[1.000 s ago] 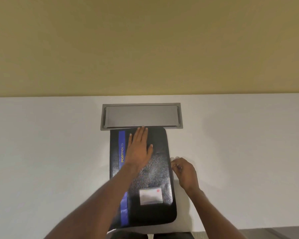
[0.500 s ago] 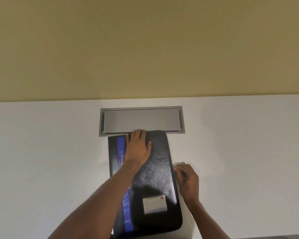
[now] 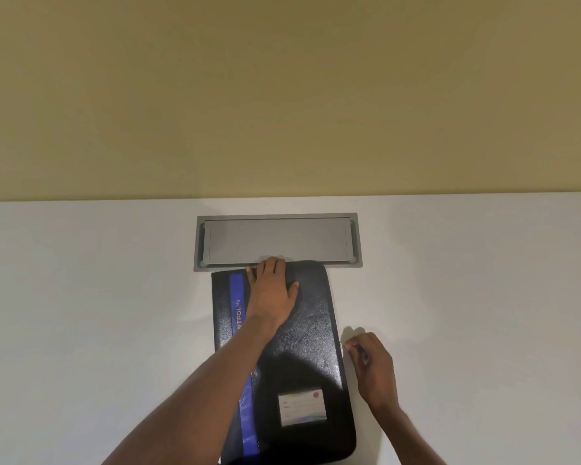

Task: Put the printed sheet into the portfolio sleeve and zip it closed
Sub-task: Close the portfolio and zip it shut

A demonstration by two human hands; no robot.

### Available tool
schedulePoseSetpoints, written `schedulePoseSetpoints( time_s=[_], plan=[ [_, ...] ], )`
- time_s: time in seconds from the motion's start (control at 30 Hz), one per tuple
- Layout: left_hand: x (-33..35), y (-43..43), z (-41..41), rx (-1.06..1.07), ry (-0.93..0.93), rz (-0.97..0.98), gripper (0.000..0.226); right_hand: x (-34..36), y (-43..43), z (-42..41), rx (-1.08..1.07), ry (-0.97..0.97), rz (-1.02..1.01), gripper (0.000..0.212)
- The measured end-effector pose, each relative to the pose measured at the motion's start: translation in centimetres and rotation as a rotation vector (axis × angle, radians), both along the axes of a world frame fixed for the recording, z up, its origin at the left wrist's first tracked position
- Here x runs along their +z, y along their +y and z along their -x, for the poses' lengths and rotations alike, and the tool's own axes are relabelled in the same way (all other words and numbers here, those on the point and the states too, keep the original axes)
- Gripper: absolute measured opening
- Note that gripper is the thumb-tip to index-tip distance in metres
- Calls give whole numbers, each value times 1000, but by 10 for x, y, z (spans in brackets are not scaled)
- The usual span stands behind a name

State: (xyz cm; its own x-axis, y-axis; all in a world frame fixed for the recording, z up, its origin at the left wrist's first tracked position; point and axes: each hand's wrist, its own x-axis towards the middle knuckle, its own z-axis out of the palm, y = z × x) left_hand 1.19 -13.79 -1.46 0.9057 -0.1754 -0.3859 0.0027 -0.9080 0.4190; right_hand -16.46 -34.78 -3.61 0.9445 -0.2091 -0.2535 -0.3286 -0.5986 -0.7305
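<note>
**Portfolio flat on the table, your left hand pressing it, your right pinching at its right edge**

Head view: the black portfolio sleeve (image 3: 302, 347) lies flat on the white table (image 3: 81, 330), its long side running away from you. A blue stripe (image 3: 237, 297) with yellow lettering runs down its left part, and a small white label (image 3: 302, 407) with a red dot sits near its lower right corner. The far end of the sleeve touches or just overlaps the near rim of a grey hatch (image 3: 277, 241) set into the tabletop; beyond that the table meets a yellow-tan wall (image 3: 282, 95).

Your left hand (image 3: 273, 290) lies palm down on the far end of the sleeve, fingers loose and spread flat, grasping nothing. The fingertips reach the sleeve's far edge at the hatch rim, and the thumb points right across the black cover. Your forearm crosses the stripe on its way back to you.

Your right hand (image 3: 371, 364) is on the table just beside the sleeve's right edge, about midway along it. Its fingers are curled in, with thumb and forefinger pinched together on something small and pale at that edge; it is too small to tell whether this is the zip pull.

The printed sheet does not show anywhere, so you cannot tell from here whether it is inside the sleeve.
</note>
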Motion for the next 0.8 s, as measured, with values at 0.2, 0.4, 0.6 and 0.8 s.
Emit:
schedulePoseSetpoints(
  time_s=[0.2,0.4,0.6,0.8],
  plan=[
    [0,0,0,-25,9,-12,61,2,3,-43,-65,-31,-44,27],
    [7,-8,7,-82,-26,-17,58,11,-10,-98,-36,-25,-30,13],
    [9,-20,17,-128,-128,7,51,26,-43,-156,257,-25,173,7],
    [11,-27,19,-121,-168,45,42,40,-45,-212,631,36,334,7]
  ],
)
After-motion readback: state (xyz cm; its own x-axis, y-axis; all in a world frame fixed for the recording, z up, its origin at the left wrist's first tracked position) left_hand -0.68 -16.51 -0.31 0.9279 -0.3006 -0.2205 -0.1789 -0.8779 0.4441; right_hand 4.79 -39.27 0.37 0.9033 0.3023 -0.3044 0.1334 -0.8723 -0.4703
